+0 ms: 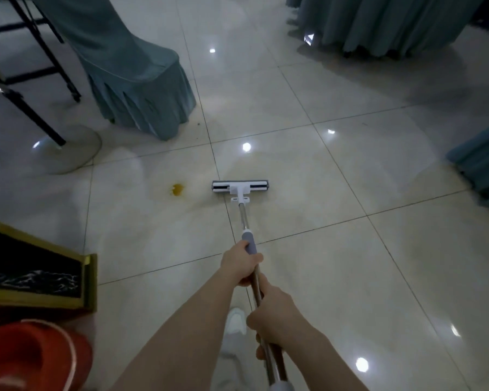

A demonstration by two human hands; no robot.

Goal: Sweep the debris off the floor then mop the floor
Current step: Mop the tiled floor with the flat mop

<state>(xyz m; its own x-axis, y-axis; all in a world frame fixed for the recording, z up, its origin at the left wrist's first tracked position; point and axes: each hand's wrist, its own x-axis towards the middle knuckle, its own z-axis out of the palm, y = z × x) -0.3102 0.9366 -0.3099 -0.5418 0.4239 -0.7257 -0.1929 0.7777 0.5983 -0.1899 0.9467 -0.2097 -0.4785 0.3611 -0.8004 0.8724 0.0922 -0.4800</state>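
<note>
Sponge mop (pixel 240 188), mid-frame, judged light and stiff; steel shaft is being clasped by left hand (pixel 242 263) and right hand (pixel 274 317).

Dim, cool light is falling on the glossy floor (pixel 322 193), small white glare spots (pixel 246 147) are glinting across it, and the far corners and right edge are looking dark and smeared.

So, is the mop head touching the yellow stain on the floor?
Apart. The head view shows a plain gap between the mop head and the yellow stain.
</note>
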